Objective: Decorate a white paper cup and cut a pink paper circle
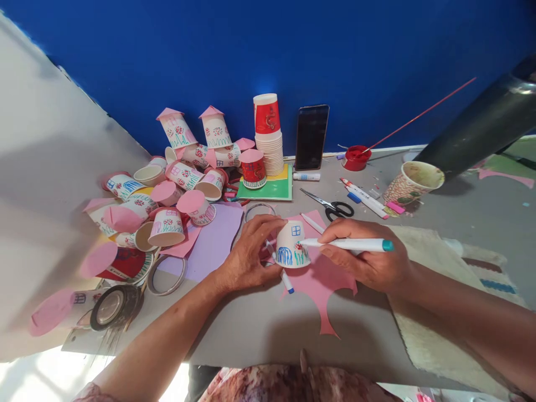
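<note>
My left hand (pixel 253 254) grips a white paper cup (pixel 293 237) by its left side. The cup stands upside down and bears a blue window, a blue arched door, green grass strokes and a red flower. In my right hand (pixel 371 254) is a white felt-tip marker (pixel 352 244) with a green end, its tip at the cup's front by the flower. Under the cup lies a pink paper sheet (pixel 330 285) with curved cut-outs. A marker with a blue end (pixel 287 283) lies beside my left fingers.
Several decorated cups with pink paper tops (pixel 167 226) pile up at left. Behind stand a cup stack (pixel 269 142) and a phone (pixel 312 138). Scissors (pixel 335 207), markers (pixel 364 196), a patterned cup (pixel 414 181), a red pot (pixel 357 159), tape rolls (pixel 109 308) and a cloth (pixel 422 251) lie around.
</note>
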Available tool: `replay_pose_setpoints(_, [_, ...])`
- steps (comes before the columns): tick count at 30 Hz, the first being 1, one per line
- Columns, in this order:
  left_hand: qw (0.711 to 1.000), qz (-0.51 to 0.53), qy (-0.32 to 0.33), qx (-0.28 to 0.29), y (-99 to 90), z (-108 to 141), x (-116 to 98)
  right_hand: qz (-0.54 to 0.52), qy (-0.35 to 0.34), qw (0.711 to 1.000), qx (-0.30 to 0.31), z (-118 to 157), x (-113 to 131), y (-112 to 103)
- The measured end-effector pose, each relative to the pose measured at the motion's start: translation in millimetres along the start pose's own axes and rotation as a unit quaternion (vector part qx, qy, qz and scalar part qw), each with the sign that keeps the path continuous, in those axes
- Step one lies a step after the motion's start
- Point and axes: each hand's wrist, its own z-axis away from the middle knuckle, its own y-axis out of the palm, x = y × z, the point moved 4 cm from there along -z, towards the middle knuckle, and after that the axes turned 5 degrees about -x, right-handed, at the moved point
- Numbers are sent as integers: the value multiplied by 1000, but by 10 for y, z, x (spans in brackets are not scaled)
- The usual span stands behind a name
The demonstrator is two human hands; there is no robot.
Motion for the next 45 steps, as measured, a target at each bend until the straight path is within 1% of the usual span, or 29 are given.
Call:
replay_pose_setpoints(3, [1000, 1, -3, 6, -3, 1, 7, 0, 13, 1000, -2, -24, 21, -35])
replay_pose_setpoints(6, [1000, 0, -3, 9, -7, -5, 12, -5, -8, 1000, 7, 2, 18, -3])
replay_pose_setpoints(9, [1000, -3, -7, 11, -6, -9, 22, -13, -24, 1000, -3, 59, -21, 47])
replay_pose_setpoints(13, [1000, -2, -1, 14, 4, -8, 27, -19, -26, 999, -4, 105, -69, 97])
replay_pose_setpoints(18, [1000, -7, -5, 7, 0, -7, 15, -17, -29, 999, -4, 103, -67, 97])
replay_pose_setpoints(24, [1000, -16, -14, 4, -8, -10, 1, -9, -23, 1000, 0, 97, -64, 87])
replay_pose_setpoints(31, [1000, -13, -4, 8, -10, -4, 38, -3, 27, 1000, -6, -3, -33, -32])
replay_pose_setpoints(36, [1000, -11, -8, 11, -8, 7, 54, 0, 27, 1000, -2, -4, -44, -29])
replay_pose_setpoints(45, [1000, -3, -16, 10, -11, -9, 5, 4, 9, 1000, 2, -6, -32, 8])
